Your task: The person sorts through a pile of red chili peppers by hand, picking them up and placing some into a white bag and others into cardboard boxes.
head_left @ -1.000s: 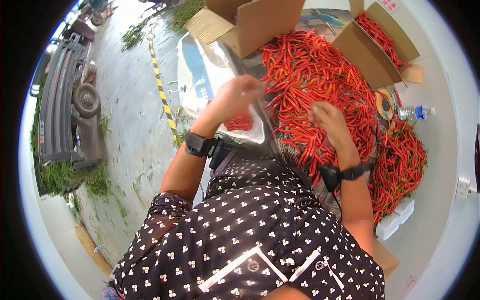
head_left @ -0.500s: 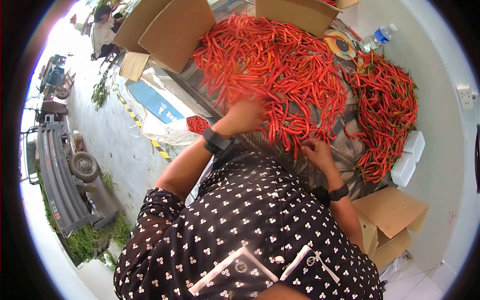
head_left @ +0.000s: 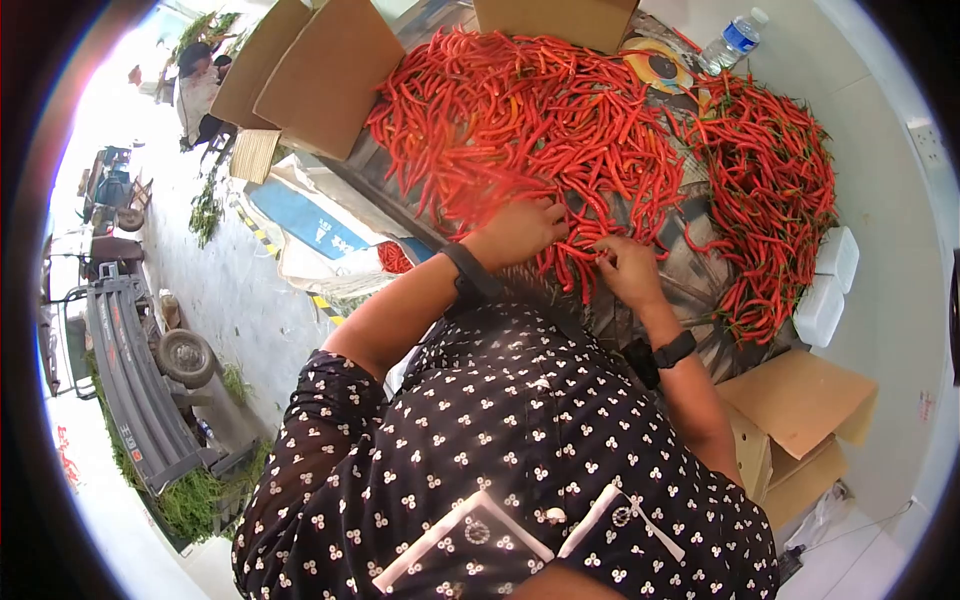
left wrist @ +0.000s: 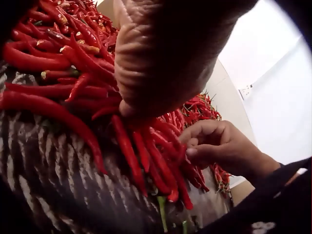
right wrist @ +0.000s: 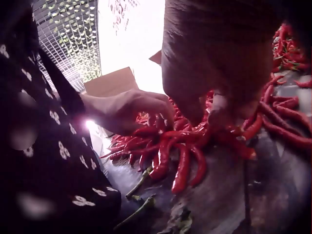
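Note:
Red chilies (head_left: 620,150) cover a dark patterned surface. At their near edge, my left hand (head_left: 515,235) has its fingers curled round some chilies; in the left wrist view the hand (left wrist: 165,63) hides most of its grip, and chilies (left wrist: 156,161) fan out below it. Close beside it on the right, my right hand (head_left: 632,275) pinches at a chili between thumb and bent fingers, as the left wrist view also shows for that hand (left wrist: 229,148). In the right wrist view, chilies (right wrist: 180,168) lie under both hands, left (right wrist: 129,109) and right (right wrist: 219,58).
A second chili heap (head_left: 775,200) with green stems lies at the right, near white containers (head_left: 822,308). Beyond are a tape roll (head_left: 657,65), a water bottle (head_left: 735,42) and a cardboard box (head_left: 330,75). A white-and-blue sack (head_left: 310,225) stands left; another box (head_left: 800,400) is at lower right.
Both hands came down to the near edge of the chilies, and the left has since moved right, closer to the right hand. The head view has turned and shifted.

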The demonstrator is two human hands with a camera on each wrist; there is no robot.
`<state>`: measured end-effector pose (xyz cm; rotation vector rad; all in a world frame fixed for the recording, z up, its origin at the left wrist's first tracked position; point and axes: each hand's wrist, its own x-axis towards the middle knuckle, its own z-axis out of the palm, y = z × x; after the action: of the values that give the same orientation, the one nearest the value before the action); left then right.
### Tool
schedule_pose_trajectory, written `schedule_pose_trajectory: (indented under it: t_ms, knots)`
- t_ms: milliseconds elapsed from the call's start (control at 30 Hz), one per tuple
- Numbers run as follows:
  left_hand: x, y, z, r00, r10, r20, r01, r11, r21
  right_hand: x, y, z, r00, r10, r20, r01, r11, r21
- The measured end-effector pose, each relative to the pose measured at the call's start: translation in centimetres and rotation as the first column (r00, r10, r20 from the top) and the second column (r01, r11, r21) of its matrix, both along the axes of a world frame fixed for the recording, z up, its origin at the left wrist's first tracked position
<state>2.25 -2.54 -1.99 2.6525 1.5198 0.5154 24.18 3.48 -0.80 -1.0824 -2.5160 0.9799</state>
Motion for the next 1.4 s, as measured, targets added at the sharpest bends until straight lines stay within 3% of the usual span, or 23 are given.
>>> schedule_pose_trajectory:
  t_ms: [167, 267, 333, 367, 433, 467, 533, 567, 667, 733, 800, 867, 933, 1033, 1067, 1133, 1200, 1300, 1367, 1400]
  knots:
    - [-0.4, 0.9, 0.8, 0.995, -0.045, -0.091, 0.043, 0.999, -0.019, -1.7, -1.6, 0.7, 0.996, -0.005, 0.094, -0.020, 0.964, 0.265]
    - [-1.2, 1.0, 2.5, 0.996, 0.056, 0.071, -0.050, 0.996, -0.079, -2.4, -2.0, 0.4, 0.988, -0.016, 0.156, -0.035, 0.947, 0.321]
    - [-1.8, 1.0, 2.3, 0.925, 0.313, 0.215, -0.281, 0.945, -0.166, -2.5, -2.1, 0.2, 0.992, -0.039, 0.124, -0.003, 0.946, 0.325]
    - [-2.3, 0.7, 2.1, 0.924, 0.312, 0.220, -0.278, 0.945, -0.170, -2.5, -2.0, 0.1, 0.991, -0.042, 0.129, -0.002, 0.946, 0.323]
    - [-3.5, -0.5, 3.8, 0.684, 0.470, 0.558, -0.293, 0.877, -0.380, -2.1, -1.7, -0.1, 0.976, -0.210, -0.055, 0.213, 0.976, 0.046]
    - [-4.0, -1.0, 4.1, 0.685, 0.465, 0.560, -0.285, 0.879, -0.382, -1.7, -1.4, -0.3, 0.975, -0.217, -0.051, 0.220, 0.974, 0.046]
    - [-4.9, -1.8, 4.3, 0.689, 0.558, 0.462, -0.331, 0.810, -0.485, -0.6, -0.8, -0.6, 0.858, -0.462, -0.226, 0.393, 0.873, -0.290]
    - [-5.2, -2.4, 4.0, 0.759, 0.540, 0.363, -0.341, 0.805, -0.485, 0.6, -1.3, -0.9, 0.862, -0.463, -0.208, 0.395, 0.869, -0.299]
    - [-4.4, -4.4, 5.0, 0.797, 0.548, 0.254, -0.415, 0.802, -0.429, 2.2, -1.0, 1.5, 0.716, -0.680, -0.157, 0.512, 0.665, -0.543]
    - [-3.9, -5.8, 6.0, 0.788, 0.581, 0.203, -0.454, 0.772, -0.445, 4.4, -0.4, 0.2, 0.727, -0.653, -0.212, 0.477, 0.703, -0.527]
    - [-4.0, -6.6, 2.8, 0.727, 0.686, 0.035, -0.599, 0.658, -0.457, 5.8, -0.5, -0.3, 0.728, -0.685, -0.026, 0.620, 0.674, -0.401]
    - [-3.4, -6.4, 0.8, 0.732, 0.680, -0.045, -0.599, 0.611, -0.518, 6.6, -0.4, -1.6, 0.738, -0.673, -0.041, 0.596, 0.680, -0.427]
    - [-2.2, -6.1, 0.5, 0.751, 0.651, 0.107, -0.588, 0.734, -0.339, 6.6, -0.1, -2.4, 0.749, -0.660, -0.053, 0.570, 0.683, -0.456]
    - [0.2, -4.4, 1.0, 0.783, 0.581, 0.222, -0.479, 0.791, -0.379, 5.5, 0.0, -2.9, 0.782, -0.609, -0.130, 0.343, 0.596, -0.726]
    - [0.5, -3.7, 1.0, 0.782, 0.583, 0.221, -0.488, 0.793, -0.365, 5.1, 0.2, -2.6, 0.785, -0.603, -0.145, 0.332, 0.607, -0.722]
    - [1.4, -2.9, 1.7, 0.828, 0.483, 0.284, -0.395, 0.862, -0.317, 4.6, 0.4, -2.2, 0.756, -0.631, -0.176, 0.247, 0.524, -0.815]
    - [2.1, -2.2, 1.5, 0.807, 0.550, 0.215, -0.451, 0.809, -0.378, 4.4, 0.9, -2.2, 0.781, -0.595, -0.189, 0.246, 0.571, -0.783]
    - [2.9, -0.6, 0.9, 0.838, 0.482, 0.258, -0.391, 0.858, -0.333, 4.0, 1.6, -2.5, 0.827, -0.520, -0.213, 0.207, 0.634, -0.745]
    - [4.5, 0.2, 2.3, 0.919, 0.275, 0.284, -0.232, 0.957, -0.177, 3.0, 1.4, -2.9, 0.943, -0.320, -0.088, 0.293, 0.927, -0.234]
    - [5.0, 0.8, 1.9, 0.920, 0.270, 0.284, -0.226, 0.957, -0.181, 2.5, 1.0, -2.1, 0.941, -0.327, -0.086, 0.299, 0.924, -0.237]
